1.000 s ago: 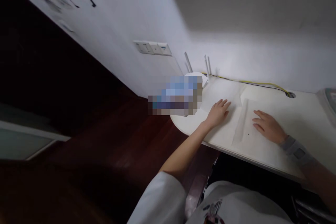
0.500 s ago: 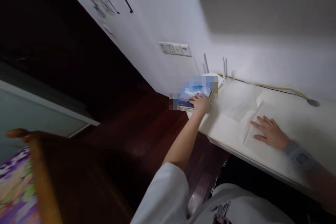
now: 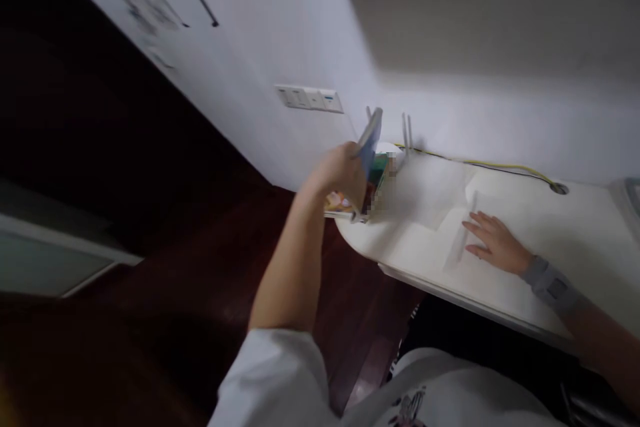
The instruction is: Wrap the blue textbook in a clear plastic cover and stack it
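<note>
My left hand is closed on a book with a blue cover. The book is tipped up nearly on edge above another book with a green and orange cover at the desk's left end. My fingers on its far side are partly hidden. Fingers spread, my right hand lies flat on a clear, thin plastic sheet on the white desk and holds nothing. A pale translucent sheet lies between the two hands.
Behind the books stands a white router with upright antennas. A yellow and black cable runs along the wall to a round desk hole. A socket panel is on the wall. At the right edge lies a pale object.
My left hand, earlier flat on the blue book, now grips it and has tipped it up, uncovering the book beneath. My right hand stays on the plastic sheet. The view has shifted right.
</note>
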Demonstrator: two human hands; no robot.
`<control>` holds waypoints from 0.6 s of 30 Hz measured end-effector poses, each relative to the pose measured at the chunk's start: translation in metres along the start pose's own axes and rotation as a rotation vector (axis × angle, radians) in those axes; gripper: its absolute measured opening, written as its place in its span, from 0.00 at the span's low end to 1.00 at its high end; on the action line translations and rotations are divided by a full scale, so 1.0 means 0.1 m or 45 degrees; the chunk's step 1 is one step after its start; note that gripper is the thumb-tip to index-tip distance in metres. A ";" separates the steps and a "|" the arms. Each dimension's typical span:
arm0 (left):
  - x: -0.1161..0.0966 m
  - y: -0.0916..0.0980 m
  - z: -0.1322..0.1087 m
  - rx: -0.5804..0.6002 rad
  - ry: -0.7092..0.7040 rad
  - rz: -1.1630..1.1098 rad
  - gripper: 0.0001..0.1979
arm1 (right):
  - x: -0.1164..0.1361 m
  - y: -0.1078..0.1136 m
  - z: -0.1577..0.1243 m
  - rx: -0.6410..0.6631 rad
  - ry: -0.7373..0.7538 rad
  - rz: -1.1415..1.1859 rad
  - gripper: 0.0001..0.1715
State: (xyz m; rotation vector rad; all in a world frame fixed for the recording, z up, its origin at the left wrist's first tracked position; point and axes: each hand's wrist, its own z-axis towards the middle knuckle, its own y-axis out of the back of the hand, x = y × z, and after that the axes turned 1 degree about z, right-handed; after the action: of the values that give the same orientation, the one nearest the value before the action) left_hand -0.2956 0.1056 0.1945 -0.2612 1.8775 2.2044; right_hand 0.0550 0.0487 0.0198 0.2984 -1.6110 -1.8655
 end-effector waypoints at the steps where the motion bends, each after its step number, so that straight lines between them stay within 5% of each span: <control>1: -0.07 0.07 -0.08 -0.024 -0.042 -0.091 0.15 | 0.04 0.05 -0.03 -0.081 -0.016 0.129 0.31; 5: -0.55 0.00 -0.40 0.017 -0.228 -1.179 0.20 | 0.19 0.22 -0.19 -0.286 -0.246 0.895 0.35; 9: -1.13 -0.58 -0.65 0.379 -0.265 -1.708 0.26 | 0.13 0.36 -0.49 -0.509 -0.528 1.585 0.34; 13: -1.51 -1.37 -0.79 0.628 -0.283 -1.827 0.25 | -0.13 0.44 -0.83 -0.975 -0.715 1.685 0.22; 18: -1.55 -2.00 -0.88 0.540 -0.282 -1.370 0.20 | -0.47 0.21 -1.03 -0.921 -0.995 1.418 0.20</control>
State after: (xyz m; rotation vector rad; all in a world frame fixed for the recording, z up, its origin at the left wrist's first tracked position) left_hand -0.0904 0.0392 0.0352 -0.7008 1.4739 1.0540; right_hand 0.1553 -0.0066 0.0056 -1.4711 -0.9558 -1.4810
